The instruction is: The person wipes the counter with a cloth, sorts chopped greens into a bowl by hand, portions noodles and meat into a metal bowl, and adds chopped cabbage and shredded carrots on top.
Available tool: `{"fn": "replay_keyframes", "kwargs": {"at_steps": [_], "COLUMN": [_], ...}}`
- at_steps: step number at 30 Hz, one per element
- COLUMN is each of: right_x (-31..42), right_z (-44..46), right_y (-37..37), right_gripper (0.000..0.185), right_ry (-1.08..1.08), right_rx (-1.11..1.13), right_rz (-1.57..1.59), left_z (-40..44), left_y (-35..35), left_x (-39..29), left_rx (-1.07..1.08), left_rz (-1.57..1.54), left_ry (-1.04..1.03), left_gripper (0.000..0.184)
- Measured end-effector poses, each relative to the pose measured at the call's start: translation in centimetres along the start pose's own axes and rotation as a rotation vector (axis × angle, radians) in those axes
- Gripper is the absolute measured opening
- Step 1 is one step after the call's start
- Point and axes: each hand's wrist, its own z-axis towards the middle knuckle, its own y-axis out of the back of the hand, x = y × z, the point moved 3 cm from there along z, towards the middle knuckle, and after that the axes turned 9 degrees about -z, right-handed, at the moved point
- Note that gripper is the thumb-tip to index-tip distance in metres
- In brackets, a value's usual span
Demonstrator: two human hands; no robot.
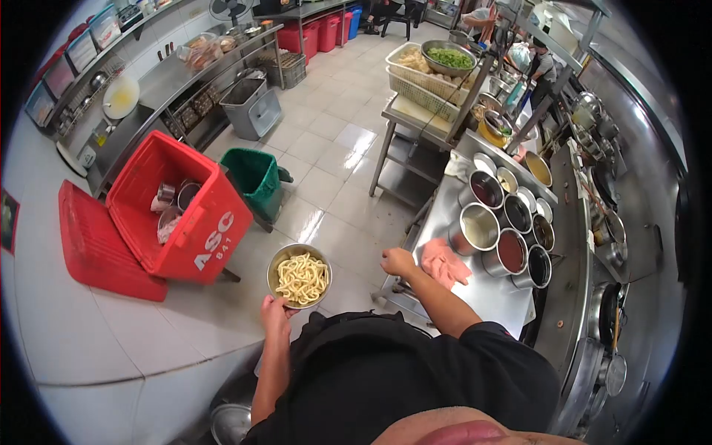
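Observation:
A round metal bowl (273,259) full of thick pale noodles (302,279) is in my left hand (277,315), which grips its lower left rim. My right hand (398,262) is closed in a loose fist, away from the bowl, at the left edge of a steel table (495,302). Whatever it may hold is hidden. Just right of that hand a crumpled pink cloth (445,264) lies on the table. Beyond the cloth stand several metal pots of sauces and liquids, among them one with a pale liquid (480,227) and one with a red sauce (511,251).
An open red cooler (222,211) with metal containers inside stands at the left, its lid (96,245) beside it. Behind it is a green bin (256,178). A shelf rack holds a basket (423,89) and a bowl of chopped greens (449,58). Other people are at the back.

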Motion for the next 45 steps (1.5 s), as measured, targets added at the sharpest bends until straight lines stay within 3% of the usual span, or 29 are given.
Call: {"fn": "replay_keyframes", "kwargs": {"at_steps": [5,7,10,12,16,19,22,23,26,27,29,30,31,34,38,42,45], "right_x": [0.5,-0.4,-1.7,-4.1,-4.9,-5.0,-3.8,-3.4,-8.8,-6.6,-5.2,-3.9,-1.3,5.3,18.0,23.4,26.4], "right_z": [2.3,4.2,6.9,9.0,13.6,17.5,23.1,25.9,38.1,41.2,49.3,53.3,55.7,64.2,61.6,59.6,58.8], "right_y": [-1.6,-2.8,-6.9,-11.9,-14.7,-12.4,-7.8,-6.1,-12.2,-9.0,-6.4,-5.1,-2.2,1.1,14.2,23.8,29.1], "right_gripper": [0.036,0.034,0.03,0.026,0.027,0.019,0.015,0.013,0.012,0.015,0.021,0.026,0.016,0.029,0.026,0.022,0.02], "right_ry": [-0.114,-0.15,-0.223,-0.159,-0.129,-0.188,-0.282,-0.203,-0.179,-0.133,0.186,0.308,0.469,0.535,0.765,0.961,1.088], "right_rx": [0.172,0.128,0.216,0.206,0.375,0.58,0.567,0.544,0.613,0.612,0.512,0.36,0.238,0.148,0.108,0.151,0.053], "right_rz": [-0.063,-0.019,0.278,0.225,0.317,0.335,0.433,0.409,0.559,0.419,0.22,-0.009,0.041,0.242,0.433,0.6,0.559], "left_z": [7.3,10.0,14.4,17.0,20.9,22.4,23.2,23.2,23.7,23.9,22.9,22.0,21.1,21.1,21.3,21.9,22.3], "left_y": [-1.4,-2.2,-2.0,-1.2,-1.7,-2.7,-3.7,-4.0,-4.0,-4.0,-5.4,-6.5,-7.8,-7.4,-9.3,-10.7,-10.8], "left_x": [-5.7,-8.0,-10.0,-11.0,-14.0,-15.5,-16.7,-17.0,-17.2,-17.5,-16.9,-16.5,-16.3,-13.4,-11.7,-10.2,-8.7], "left_rx": [0.017,-0.016,0.007,0.003,-0.112,-0.207,-0.275,-0.293,-0.371,-0.394,-0.439,-0.482,-0.521,-0.581,-0.672,-0.771,-0.795], "left_rz": [0.06,0.055,-0.032,0.002,-0.029,-0.056,-0.073,-0.08,-0.147,-0.186,-0.245,-0.265,-0.286,-0.362,-0.426,-0.473,-0.501], "left_ry": [-0.02,-0.033,-0.083,-0.103,-0.107,-0.124,-0.153,-0.171,-0.258,-0.277,-0.332,-0.362,-0.401,-0.516,-0.673,-0.767,-0.837], "left_gripper": [0.012,0.012,0.017,0.012,0.009,0.009,0.01,0.01,0.012,0.012,0.01,0.01,0.01,0.013,0.013,0.015,0.015]}}
